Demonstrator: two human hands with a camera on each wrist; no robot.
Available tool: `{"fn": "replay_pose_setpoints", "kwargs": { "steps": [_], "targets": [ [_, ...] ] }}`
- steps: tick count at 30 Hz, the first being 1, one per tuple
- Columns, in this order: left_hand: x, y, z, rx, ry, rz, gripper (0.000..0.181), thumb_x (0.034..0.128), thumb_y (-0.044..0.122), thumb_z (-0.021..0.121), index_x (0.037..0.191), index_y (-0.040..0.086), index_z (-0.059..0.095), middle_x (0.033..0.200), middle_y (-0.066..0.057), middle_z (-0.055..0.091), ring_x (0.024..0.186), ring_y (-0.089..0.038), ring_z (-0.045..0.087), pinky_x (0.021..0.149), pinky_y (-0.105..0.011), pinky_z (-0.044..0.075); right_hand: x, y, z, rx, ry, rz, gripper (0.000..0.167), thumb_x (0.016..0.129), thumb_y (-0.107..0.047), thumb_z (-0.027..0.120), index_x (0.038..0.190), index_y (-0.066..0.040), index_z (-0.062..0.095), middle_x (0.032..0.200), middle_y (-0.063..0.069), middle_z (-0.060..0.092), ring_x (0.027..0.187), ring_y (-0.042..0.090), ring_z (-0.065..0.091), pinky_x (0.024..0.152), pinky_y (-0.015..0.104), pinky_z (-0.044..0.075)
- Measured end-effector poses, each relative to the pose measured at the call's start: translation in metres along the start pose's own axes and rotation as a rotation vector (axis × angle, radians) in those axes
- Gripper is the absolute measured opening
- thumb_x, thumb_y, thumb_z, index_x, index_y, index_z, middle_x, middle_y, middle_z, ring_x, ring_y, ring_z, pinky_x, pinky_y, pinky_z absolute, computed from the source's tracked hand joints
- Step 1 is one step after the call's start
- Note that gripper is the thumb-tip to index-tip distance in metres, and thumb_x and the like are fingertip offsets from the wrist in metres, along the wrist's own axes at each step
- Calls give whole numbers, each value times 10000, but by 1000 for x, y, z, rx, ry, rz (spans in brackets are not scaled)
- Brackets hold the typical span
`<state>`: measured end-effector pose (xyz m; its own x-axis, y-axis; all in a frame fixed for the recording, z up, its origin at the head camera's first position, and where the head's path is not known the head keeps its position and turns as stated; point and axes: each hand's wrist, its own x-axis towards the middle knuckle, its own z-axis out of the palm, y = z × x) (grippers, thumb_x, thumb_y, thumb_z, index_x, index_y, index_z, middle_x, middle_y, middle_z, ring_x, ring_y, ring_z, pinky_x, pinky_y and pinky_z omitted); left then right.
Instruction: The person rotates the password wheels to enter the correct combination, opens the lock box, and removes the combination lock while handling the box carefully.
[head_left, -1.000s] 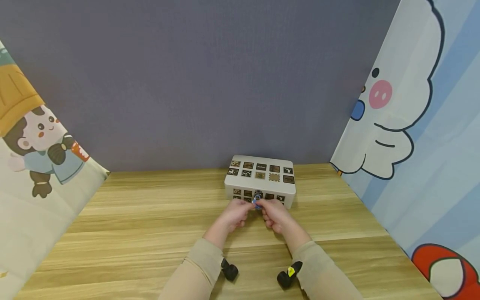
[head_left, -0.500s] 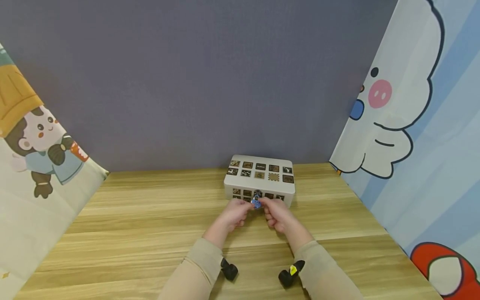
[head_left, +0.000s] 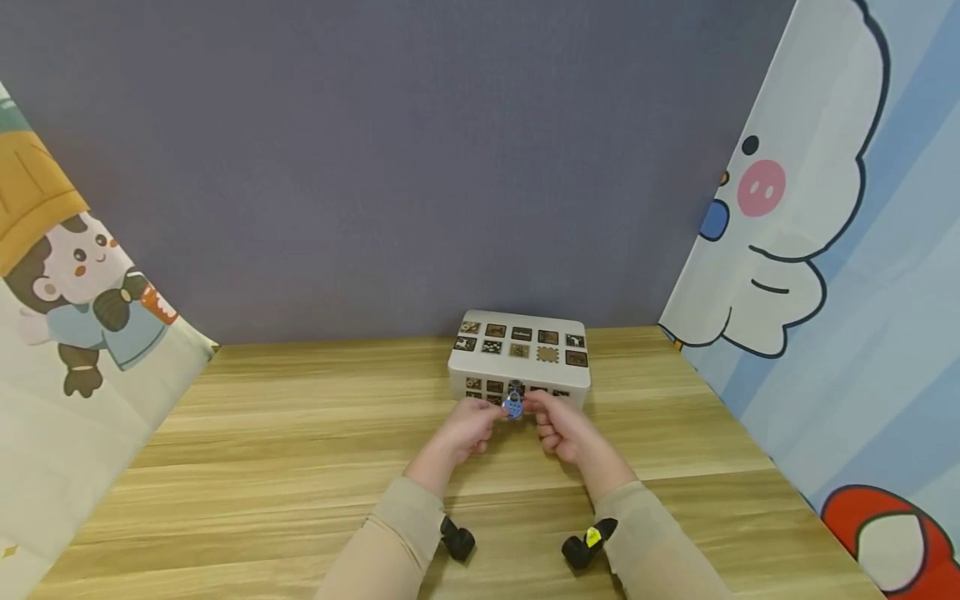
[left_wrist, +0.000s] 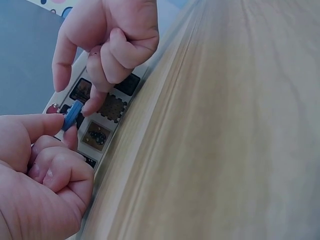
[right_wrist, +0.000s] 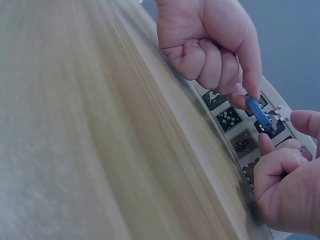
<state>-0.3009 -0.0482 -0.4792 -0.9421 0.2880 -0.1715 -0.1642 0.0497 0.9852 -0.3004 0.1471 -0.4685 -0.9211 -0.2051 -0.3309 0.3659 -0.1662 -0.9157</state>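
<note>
The left hand (head_left: 467,425), at 8 o'clock of the small blue metal padlock (head_left: 513,407), pinches it before the white, picture-patterned rectangular box (head_left: 520,365); the right hand (head_left: 561,427), at 4 o'clock, has thumb and forefinger apart. A slipping left pinch could let the padlock twist.

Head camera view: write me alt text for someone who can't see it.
A person's left hand pinches a small blue padlock at the front of a white box printed with small squares, the right hand close beside it. The box sits on a wooden table, a grey panel behind.
</note>
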Motion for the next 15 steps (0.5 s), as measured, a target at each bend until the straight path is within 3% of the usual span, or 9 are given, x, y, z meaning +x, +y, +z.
{"fn": "replay_pose_setpoints", "kwargs": {
  "steps": [6,15],
  "targets": [
    [-1,1,0,5,-11,1,235,980,165,648,1053,-58,662,561,75,367,454,-55,306,407,-194,317,0,-1,-2,-7,3,3,255,981,-279,622,1026,-28,641,561,-112,322,441,20,258,388,158,196],
    [-3,3,0,15,-5,4,191,991,145,634,1033,-37,673,547,76,355,454,-56,305,407,-195,305,1,-1,2,-7,-4,0,170,964,-218,632,917,-55,646,565,-103,343,438,21,265,386,159,200]
  ]
}}
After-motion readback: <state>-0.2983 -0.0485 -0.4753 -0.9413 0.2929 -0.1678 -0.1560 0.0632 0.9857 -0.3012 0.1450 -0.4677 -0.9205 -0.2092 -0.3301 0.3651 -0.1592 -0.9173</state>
